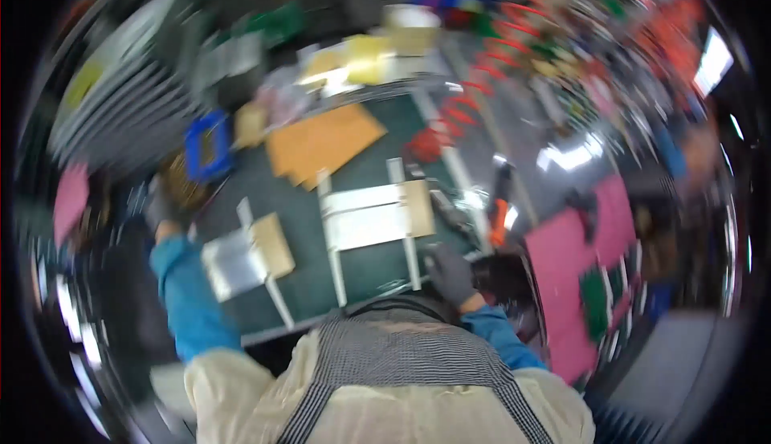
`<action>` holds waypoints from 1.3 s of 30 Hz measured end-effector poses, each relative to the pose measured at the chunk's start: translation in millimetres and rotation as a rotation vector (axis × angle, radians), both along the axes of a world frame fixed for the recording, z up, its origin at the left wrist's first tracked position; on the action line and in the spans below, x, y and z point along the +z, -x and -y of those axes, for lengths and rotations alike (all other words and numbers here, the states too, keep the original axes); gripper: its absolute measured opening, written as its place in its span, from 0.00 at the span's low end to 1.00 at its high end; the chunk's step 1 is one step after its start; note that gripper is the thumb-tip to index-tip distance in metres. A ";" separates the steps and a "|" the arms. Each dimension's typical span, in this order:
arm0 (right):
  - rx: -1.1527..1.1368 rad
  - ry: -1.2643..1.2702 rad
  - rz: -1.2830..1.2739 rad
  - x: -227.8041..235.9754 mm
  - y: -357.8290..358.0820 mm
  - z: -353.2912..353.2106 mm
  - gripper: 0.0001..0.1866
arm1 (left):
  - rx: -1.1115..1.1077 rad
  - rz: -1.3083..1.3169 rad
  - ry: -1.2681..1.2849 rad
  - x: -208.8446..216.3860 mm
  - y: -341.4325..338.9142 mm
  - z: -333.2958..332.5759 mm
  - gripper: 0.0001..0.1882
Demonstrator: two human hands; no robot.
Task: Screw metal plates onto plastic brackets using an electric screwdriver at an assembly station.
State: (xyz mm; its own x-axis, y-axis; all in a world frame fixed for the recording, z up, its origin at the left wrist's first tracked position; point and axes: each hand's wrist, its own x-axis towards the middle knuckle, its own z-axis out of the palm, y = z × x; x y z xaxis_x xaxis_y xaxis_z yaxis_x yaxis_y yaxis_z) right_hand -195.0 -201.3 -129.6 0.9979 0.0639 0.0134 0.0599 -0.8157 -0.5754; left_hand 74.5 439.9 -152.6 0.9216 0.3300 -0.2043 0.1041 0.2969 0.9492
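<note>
My left hand (158, 205), in a dark glove, reaches out at the left beside a heap of small brownish parts (183, 183) and a blue frame-like holder (193, 151). Blur hides its fingers. My right hand (451, 274), also gloved, is low over the green work surface (369, 271), just right of a silvery rectangular plate (365, 221). Its fingers are smeared too. White strips (335, 261) cross that plate, and a tan piece (419, 209) lies at its right end. Between my arms, farther left, sits a second silvery plate (231, 266) with another tan piece (274, 245) and strip.
Orange sheets (325, 145) lie beyond the plates. A red coiled hose (490, 63) comes down at the right, near an orange-handled tool (499, 221). Pink boards (558, 283) stand at the right edge. Stacked grey panels (120, 119) rise at the far left.
</note>
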 end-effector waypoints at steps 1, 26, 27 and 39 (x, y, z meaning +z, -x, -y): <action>-0.147 0.029 -0.025 1.3 15.2 10.1 0.13 | 0.317 -0.244 0.005 29.9 -28.9 109.2 0.43; -0.109 -0.681 -0.522 -65.0 9.8 3.2 0.27 | -0.458 -0.189 -0.967 -16.6 144.2 384.9 0.25; -0.173 -0.986 -0.643 -55.2 8.9 1.2 0.22 | -0.441 -0.173 -1.047 -25.1 140.2 385.7 0.25; -0.157 -1.394 -0.691 -34.7 -16.2 10.1 0.37 | -0.241 -0.327 -1.143 -27.7 142.5 408.5 0.20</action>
State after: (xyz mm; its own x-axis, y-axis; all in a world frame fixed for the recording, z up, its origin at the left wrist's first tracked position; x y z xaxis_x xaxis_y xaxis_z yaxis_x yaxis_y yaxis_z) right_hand -178.8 -211.4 -164.2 0.8307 0.2904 -0.4749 -0.5560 0.3915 -0.7332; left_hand -68.0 31.4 -180.3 0.9437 0.2989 -0.1418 0.3247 -0.7550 0.5696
